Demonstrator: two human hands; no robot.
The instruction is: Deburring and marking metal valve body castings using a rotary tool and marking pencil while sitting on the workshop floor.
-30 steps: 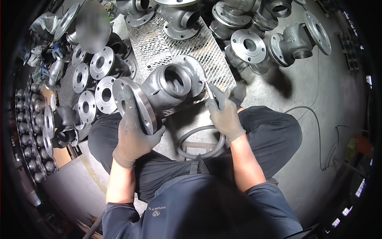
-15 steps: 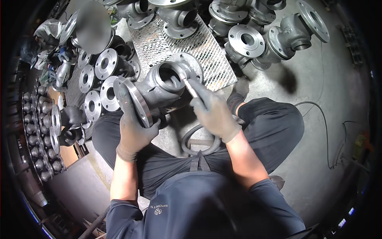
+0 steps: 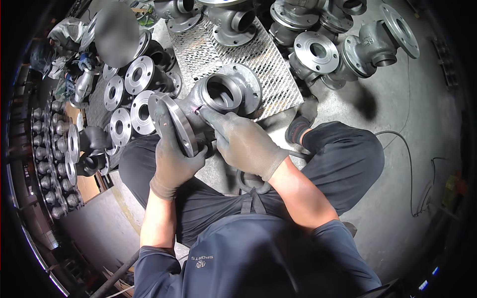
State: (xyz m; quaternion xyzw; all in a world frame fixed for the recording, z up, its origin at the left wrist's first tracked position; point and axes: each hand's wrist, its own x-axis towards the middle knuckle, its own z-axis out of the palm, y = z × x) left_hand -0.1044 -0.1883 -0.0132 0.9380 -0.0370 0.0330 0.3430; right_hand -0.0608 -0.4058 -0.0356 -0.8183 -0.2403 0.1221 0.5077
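A large grey cast valve body (image 3: 226,92) with round flanges rests tilted on a checker-plate sheet (image 3: 271,64) between my knees, its wide opening facing up. My left hand (image 3: 174,164), gloved, grips the near flange (image 3: 171,119) from below. My right hand (image 3: 243,141), also gloved, lies over the body's neck. Its fingers are closed round a slim tool whose light tip (image 3: 198,111) touches the metal just beside the opening. Most of that tool is hidden under the glove.
More flanged valve castings (image 3: 372,44) crowd the far side, and several stand at the left (image 3: 134,79). Rows of small fittings (image 3: 49,164) line the left rim. A dark ring (image 3: 248,181) lies under my right wrist, and a thin cable (image 3: 412,149) crosses the floor at right.
My right hand has moved left from beside the valve body onto its neck, bringing the tool tip to the rim of the opening. My left hand has kept its hold on the flange.
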